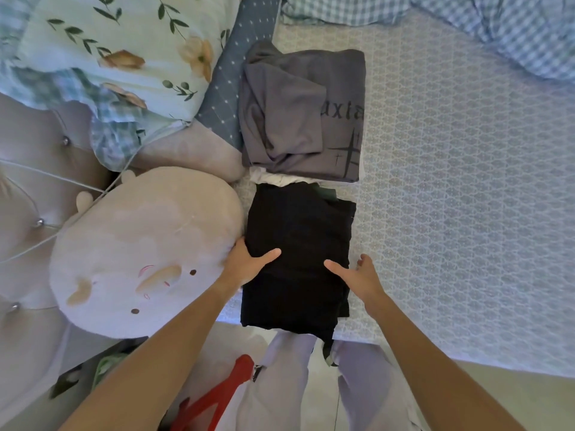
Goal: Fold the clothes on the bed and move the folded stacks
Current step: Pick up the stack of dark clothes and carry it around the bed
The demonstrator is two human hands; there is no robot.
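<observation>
A folded black stack (pixel 298 231) lies at the near edge of the bed (pixel 451 181), its lower end hanging slightly over the edge. My left hand (pixel 249 262) grips its left side, thumb on top and fingers tucked under. My right hand (pixel 357 275) is at its right side, thumb resting on the cloth and fingers spread off the edge. Just beyond lies a folded grey stack (pixel 298 113) with dark lettering, a strip of white cloth (pixel 273 178) showing beneath it.
A round pink plush cushion (pixel 140 250) presses against the black stack's left side. Floral pillows (pixel 109 57) and a dotted blue pillow (pixel 236 73) lie at far left, a checked blanket (pixel 497 32) at far right. A red object (pixel 217 396) sits by my legs on the floor.
</observation>
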